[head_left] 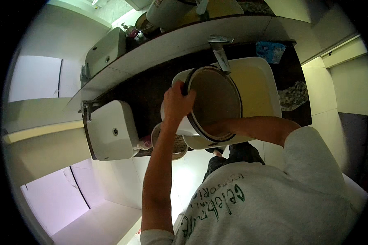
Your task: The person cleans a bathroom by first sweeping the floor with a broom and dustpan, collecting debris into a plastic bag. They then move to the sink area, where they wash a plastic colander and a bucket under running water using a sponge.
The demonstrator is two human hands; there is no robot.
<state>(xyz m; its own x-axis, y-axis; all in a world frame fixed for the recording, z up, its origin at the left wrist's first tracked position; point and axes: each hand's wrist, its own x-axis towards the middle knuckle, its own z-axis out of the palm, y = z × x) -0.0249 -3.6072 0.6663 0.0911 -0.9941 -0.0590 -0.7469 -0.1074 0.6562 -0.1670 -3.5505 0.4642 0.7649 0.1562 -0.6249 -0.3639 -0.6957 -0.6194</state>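
A round, pale bin with a dark rim (237, 87) lies tipped in the white sink basin (277, 100), its mouth facing me. My left hand (178, 102) is closed over the bin's left rim, thumb toward the inside. My right forearm crosses the near side of the mouth, and my right hand (220, 129) is down inside against the near wall. Shade hides its fingers, so I cannot make out whether it holds anything. Yellowish water or a yellow surface shows in the basin right of the bin. The metal faucet (220, 55) reaches over the bin's far rim.
A blue packet (270, 52) and a crumpled patterned cloth (293, 96) lie on the dark counter (151, 87) at the right. Leftward are a second white basin (126, 122), a pinkish item (144, 143) and a mesh-like basket (180, 148). A mirror runs along the back.
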